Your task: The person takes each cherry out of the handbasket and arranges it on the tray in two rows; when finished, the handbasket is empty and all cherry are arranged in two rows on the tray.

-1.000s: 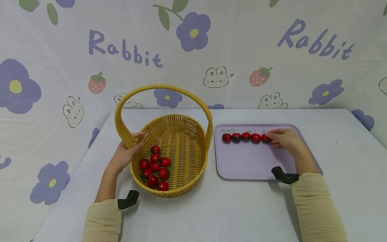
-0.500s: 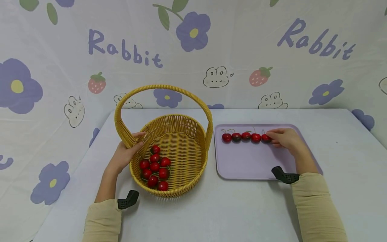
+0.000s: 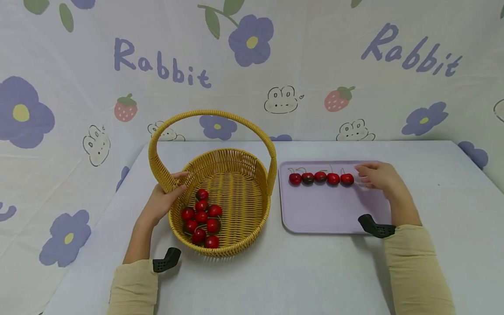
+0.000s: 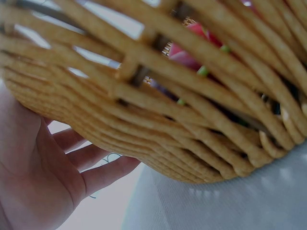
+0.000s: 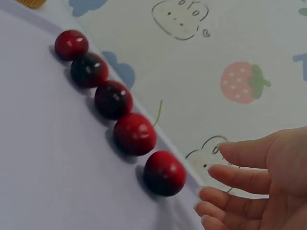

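Nearest, nine cherries (image 3: 201, 217) that I could count lay in the yellow basket (image 3: 240, 210), not yet set out; I had the left hand (image 3: 161, 203) gripping its left side, thumb and fingers clamped on the wall; farther off, a row of five cherries (image 3: 320, 177) stood along the far side of the lilac tray (image 3: 323, 210), so I judged the lining-up partly done; the right hand (image 3: 379, 177) hovered just beyond the row's end, fingers slightly apart, holding nothing; behind everything hung a printed cloth (image 3: 236, 92).

I am reading left word "Rabbit" (image 3: 159, 65) and right word "Rabbit" (image 3: 411, 53); both are standing purple on white backdrop cloth (image 3: 311, 52).
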{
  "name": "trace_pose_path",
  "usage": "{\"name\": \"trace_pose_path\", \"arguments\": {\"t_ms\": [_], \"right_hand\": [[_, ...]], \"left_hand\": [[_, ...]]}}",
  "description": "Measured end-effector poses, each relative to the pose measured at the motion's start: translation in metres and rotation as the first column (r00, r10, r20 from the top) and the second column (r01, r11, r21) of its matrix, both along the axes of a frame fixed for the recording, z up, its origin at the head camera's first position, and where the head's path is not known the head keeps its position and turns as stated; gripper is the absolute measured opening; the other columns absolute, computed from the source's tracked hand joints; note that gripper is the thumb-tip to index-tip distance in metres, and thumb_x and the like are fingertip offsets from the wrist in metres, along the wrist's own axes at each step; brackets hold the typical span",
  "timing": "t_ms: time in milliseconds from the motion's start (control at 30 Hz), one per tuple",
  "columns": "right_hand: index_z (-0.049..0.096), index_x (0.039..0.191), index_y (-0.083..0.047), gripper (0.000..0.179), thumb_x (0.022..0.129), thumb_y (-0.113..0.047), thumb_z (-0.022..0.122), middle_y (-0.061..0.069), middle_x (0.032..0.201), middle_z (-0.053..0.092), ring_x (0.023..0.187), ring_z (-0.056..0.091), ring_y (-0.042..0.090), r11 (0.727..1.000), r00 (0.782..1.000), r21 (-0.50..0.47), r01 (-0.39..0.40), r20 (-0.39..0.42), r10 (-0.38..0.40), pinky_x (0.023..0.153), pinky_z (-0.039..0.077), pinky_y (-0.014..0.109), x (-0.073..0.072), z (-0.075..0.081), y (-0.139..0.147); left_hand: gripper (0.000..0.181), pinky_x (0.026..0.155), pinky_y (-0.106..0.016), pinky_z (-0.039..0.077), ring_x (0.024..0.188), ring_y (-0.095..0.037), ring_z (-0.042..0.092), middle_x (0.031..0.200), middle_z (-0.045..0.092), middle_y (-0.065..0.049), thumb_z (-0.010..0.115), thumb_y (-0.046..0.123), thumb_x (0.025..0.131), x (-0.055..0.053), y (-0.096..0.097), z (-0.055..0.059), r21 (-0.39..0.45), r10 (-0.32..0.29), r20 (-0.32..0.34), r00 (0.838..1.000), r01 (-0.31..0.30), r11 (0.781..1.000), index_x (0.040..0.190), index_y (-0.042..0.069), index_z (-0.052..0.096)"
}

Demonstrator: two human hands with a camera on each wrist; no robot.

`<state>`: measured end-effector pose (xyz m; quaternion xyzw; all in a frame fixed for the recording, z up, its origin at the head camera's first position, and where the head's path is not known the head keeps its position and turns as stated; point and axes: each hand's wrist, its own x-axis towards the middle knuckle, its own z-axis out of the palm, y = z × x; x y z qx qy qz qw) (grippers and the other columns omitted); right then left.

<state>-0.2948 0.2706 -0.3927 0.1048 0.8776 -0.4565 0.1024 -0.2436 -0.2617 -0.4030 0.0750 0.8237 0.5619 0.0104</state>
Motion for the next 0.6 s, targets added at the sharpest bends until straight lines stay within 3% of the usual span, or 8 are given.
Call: {"name": "trace_pose_path", "arguments": {"t_ms": [200, 333, 467, 600], "right_hand": [[0.034, 0.142, 0.007, 0.069, 0.099, -0.046, 0.041, 0.03, 0.136, 0.043, 0.12, 0.047, 0.04, 0.999, 0.998, -0.015, -0.052, -0.034, 0.052, 0.098, 0.041, 0.045, 0.008, 0.022, -0.007], [0.031, 0.144, 0.005, 0.072, 0.098, -0.049, 0.041, 0.029, 0.138, 0.042, 0.122, 0.046, 0.039, 0.993, 0.994, -0.066, -0.095, -0.059, 0.091, 0.096, 0.044, 0.038, 0.012, 0.033, -0.014], [0.035, 0.143, 0.004, 0.067, 0.099, -0.046, 0.043, 0.026, 0.134, 0.045, 0.115, 0.055, 0.028, 0.975, 0.983, -0.149, -0.167, -0.099, 0.153, 0.088, 0.049, 0.026, 0.015, 0.039, -0.017], [0.038, 0.14, 0.004, 0.063, 0.1, -0.044, 0.043, 0.017, 0.124, 0.053, 0.103, 0.061, 0.014, 0.931, 0.96, -0.244, -0.271, -0.138, 0.243, 0.084, 0.05, 0.023, 0.019, 0.044, -0.022]], "left_hand": [[0.042, 0.105, -0.057, 0.027, 0.132, -0.038, 0.036, 0.144, 0.039, -0.02, 0.052, 0.013, 0.099, 0.0, 0.0, 0.0, 0.001, -0.002, -0.004, 1.0, 0.002, 1.0, 0.139, 0.002, 0.045], [0.042, 0.105, -0.057, 0.027, 0.133, -0.038, 0.035, 0.144, 0.039, -0.02, 0.052, 0.013, 0.099, -0.001, 0.0, -0.001, 0.002, 0.0, -0.004, 1.0, 0.0, 1.0, 0.139, 0.002, 0.045], [0.042, 0.105, -0.057, 0.027, 0.132, -0.038, 0.035, 0.145, 0.039, -0.02, 0.052, 0.013, 0.098, -0.001, 0.0, -0.001, 0.004, 0.001, -0.004, 1.0, -0.001, 1.0, 0.139, 0.002, 0.045], [0.042, 0.105, -0.058, 0.027, 0.132, -0.038, 0.036, 0.144, 0.039, -0.02, 0.052, 0.012, 0.099, 0.0, 0.0, -0.002, 0.002, 0.0, -0.006, 1.0, 0.0, 1.0, 0.139, 0.002, 0.045]]}}
